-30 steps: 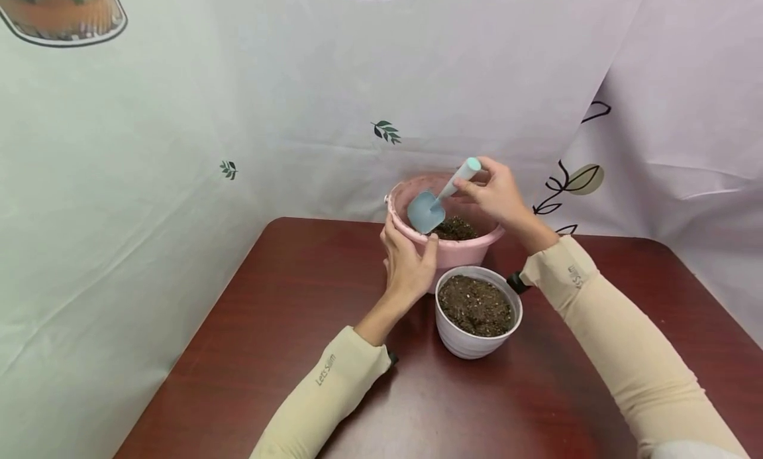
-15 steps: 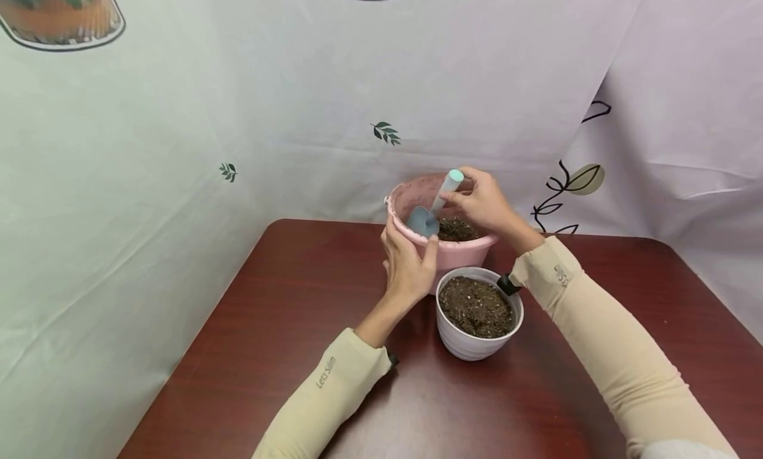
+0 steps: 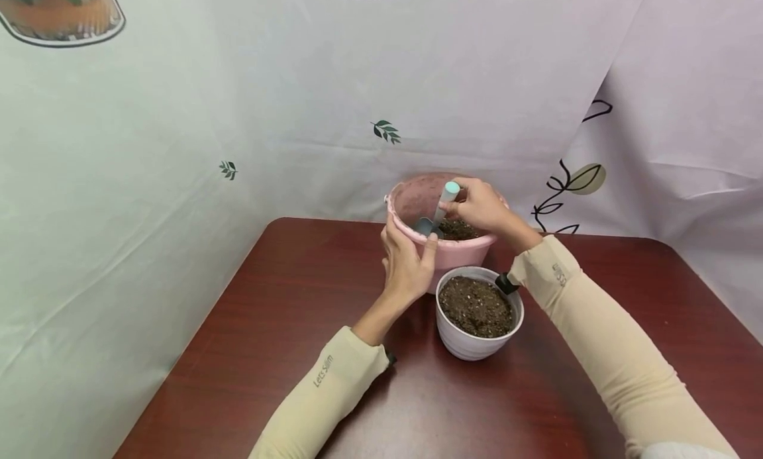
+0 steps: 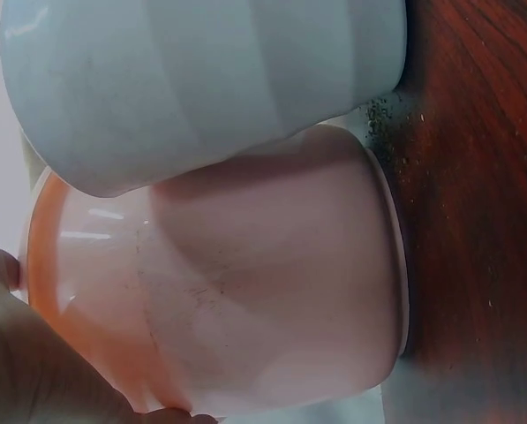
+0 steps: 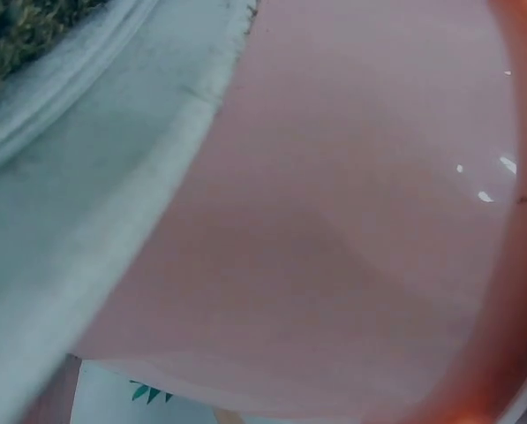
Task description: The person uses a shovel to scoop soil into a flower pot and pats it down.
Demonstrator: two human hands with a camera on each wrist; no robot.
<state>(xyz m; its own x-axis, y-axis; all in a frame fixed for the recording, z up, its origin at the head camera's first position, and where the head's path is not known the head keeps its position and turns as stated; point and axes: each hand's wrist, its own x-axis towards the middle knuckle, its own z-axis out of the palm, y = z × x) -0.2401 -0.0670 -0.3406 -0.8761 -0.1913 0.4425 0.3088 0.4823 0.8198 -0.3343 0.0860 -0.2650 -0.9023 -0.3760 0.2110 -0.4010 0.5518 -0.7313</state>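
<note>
In the head view my right hand grips the pale handle of a small garden trowel, which stands steeply inside a pink bucket. The blue-grey blade dips low behind the near rim, most of it hidden, beside dark soil. My left hand holds the bucket's left side, thumb at the rim and fingers around the outer wall. Right in front of the bucket stands a white pot filled with potting soil. The left wrist view shows my left hand against the bucket wall.
Both containers stand on a dark red wooden table. Soil crumbs lie by the bases in the left wrist view. A printed white cloth hangs close behind the bucket. My right wrist strap overlaps the pot's rim.
My right hand has moved down and to the left, lowering the trowel blade deeper into the bucket with its handle turned more upright. My left hand stays at the rim.
</note>
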